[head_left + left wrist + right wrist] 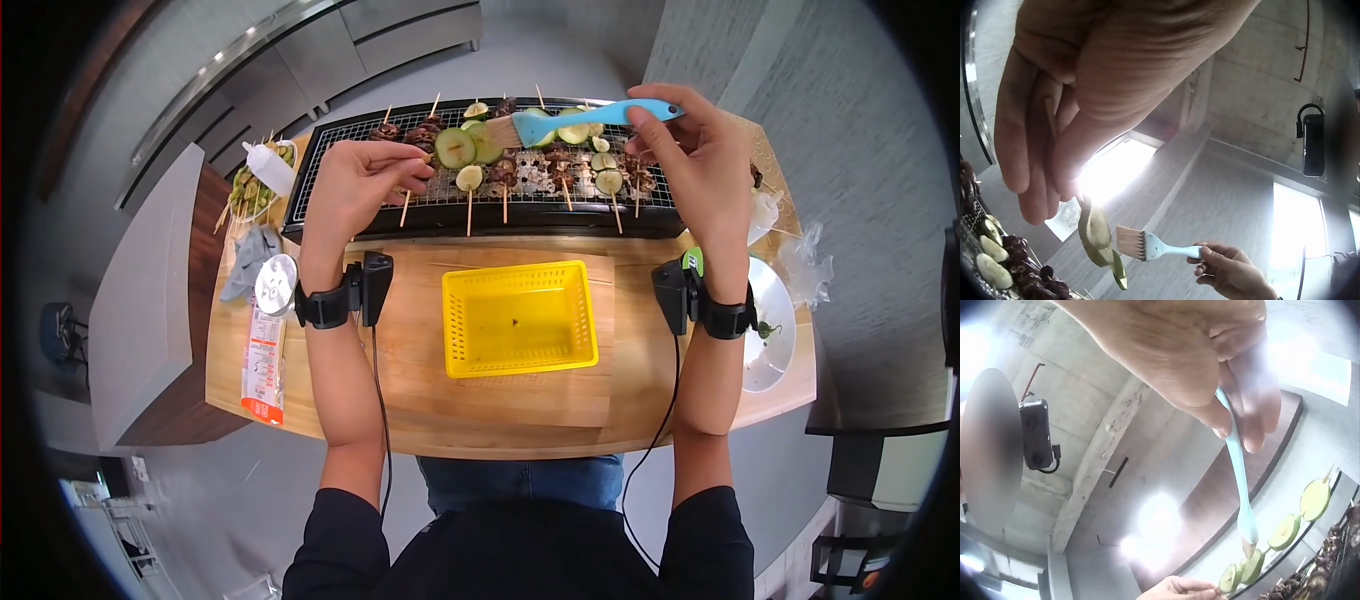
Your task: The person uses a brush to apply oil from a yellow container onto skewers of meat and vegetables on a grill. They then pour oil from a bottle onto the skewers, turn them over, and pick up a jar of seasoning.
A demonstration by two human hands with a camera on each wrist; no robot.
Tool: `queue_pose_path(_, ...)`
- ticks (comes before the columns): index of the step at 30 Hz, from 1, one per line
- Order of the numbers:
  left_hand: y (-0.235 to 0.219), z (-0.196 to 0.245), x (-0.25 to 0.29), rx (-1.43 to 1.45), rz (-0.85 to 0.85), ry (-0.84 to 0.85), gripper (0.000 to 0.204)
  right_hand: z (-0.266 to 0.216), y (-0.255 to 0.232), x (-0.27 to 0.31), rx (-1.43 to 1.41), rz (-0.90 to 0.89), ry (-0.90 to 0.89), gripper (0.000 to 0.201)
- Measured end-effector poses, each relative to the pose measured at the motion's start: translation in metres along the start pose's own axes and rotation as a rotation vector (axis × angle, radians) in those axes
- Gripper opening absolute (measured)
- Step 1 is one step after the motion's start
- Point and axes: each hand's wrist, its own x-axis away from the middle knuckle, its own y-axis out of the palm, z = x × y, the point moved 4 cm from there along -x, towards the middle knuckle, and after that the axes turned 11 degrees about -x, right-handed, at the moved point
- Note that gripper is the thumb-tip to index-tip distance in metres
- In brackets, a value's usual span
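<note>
My left hand (pixel 362 190) pinches the stick end of a skewer of green zucchini slices (pixel 456 148), held over the left-middle part of the grill (pixel 300 200). In the left wrist view the slices (pixel 1095 228) hang below the fingertips. My right hand (pixel 703 165) grips the light blue handle of a basting brush (pixel 590 117) between thumb and fingers. The brush's bristles (pixel 503 132) are right at the zucchini slices. In the right wrist view the brush (pixel 1244 500) points down with its tip against one slice (pixel 1252 567). Meat and zucchini skewers (pixel 503 172) lie across the grill's mesh.
A yellow basket (pixel 520 370) stands on the wooden table (pixel 420 405) before me. At left are a bowl of skewers (pixel 245 200), a white squeeze bottle (pixel 268 168), a grey cloth (pixel 248 262) and a packet (pixel 264 365). A white plate (pixel 770 360) sits by my right forearm.
</note>
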Motion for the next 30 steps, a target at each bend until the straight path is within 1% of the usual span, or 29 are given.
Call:
queue_pose_path(1, 0.0, 0.0, 0.0, 0.0, 0.001, 0.0, 0.021, 0.0, 0.001, 0.0, 0.041, -0.001, -0.008, 0.02)
queue_pose_path(7, 0.0, -0.001, 0.0, -0.016, 0.005, 0.001, 0.021, 0.0, -0.004, -0.001, 0.07, 0.051, 0.001, 0.02)
queue_pose_path(14, 0.001, 0.001, 0.0, -0.038, -0.003, 0.008, 0.022, -0.002, 0.004, 0.001, 0.016, 0.03, -0.02, 0.019)
queue_pose_path(16, 0.001, 0.001, 0.0, -0.046, 0.001, 0.004, 0.022, -0.001, 0.004, 0.001, 0.071, 0.015, -0.005, 0.019)
queue_pose_path(22, 0.005, 0.001, -0.001, -0.034, -0.004, 0.019, 0.021, -0.002, 0.007, 0.002, 0.075, -0.008, -0.055, 0.018)
queue_pose_path(28, 0.008, 0.003, -0.001, -0.035, 0.01, 0.024, 0.021, -0.002, 0.007, 0.002, 0.085, -0.015, -0.05, 0.016)
queue_pose_path(30, 0.009, 0.002, -0.001, -0.024, 0.015, 0.052, 0.02, -0.003, 0.007, 0.002, 0.103, -0.018, -0.066, 0.016)
